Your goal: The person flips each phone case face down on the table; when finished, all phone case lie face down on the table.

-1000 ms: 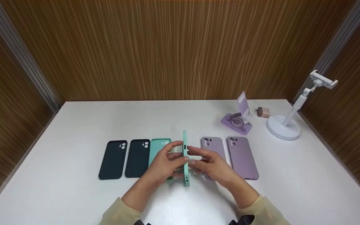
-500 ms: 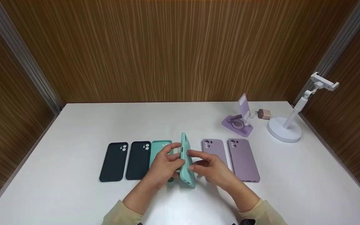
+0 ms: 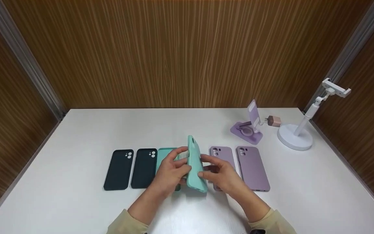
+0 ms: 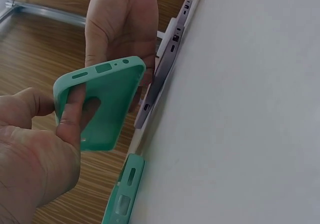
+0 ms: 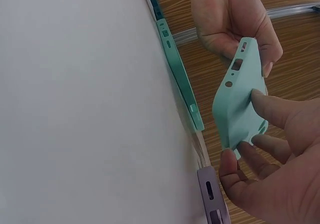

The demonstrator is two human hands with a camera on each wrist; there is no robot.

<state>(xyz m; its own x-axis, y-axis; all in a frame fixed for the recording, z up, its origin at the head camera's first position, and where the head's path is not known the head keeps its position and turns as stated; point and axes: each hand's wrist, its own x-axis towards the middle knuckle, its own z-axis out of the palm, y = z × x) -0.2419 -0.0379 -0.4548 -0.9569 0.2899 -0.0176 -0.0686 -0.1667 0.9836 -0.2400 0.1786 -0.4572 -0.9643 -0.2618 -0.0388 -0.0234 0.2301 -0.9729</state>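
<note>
A mint-green phone case is held upright and tilted above the table, its camera cutout at the top. My left hand grips its left side, thumb on the outer edge and fingers reaching inside, as the left wrist view shows. The inside of the case has no phone in it. On the other side, my right hand holds it between thumb and fingers, with the thumb against the back and fingertips at the edge. A second mint-green case lies on the table, partly hidden by my left hand.
Two dark cases lie at left; two purple cases lie at right. Behind them stand a purple folding stand, a pinkish plug adapter and a white phone stand. Wood-grain panels surround the white table.
The held mint-green case has turned from edge-on to show its back. My right hand has followed its edge, shifting slightly right; my left hand keeps its grip.
</note>
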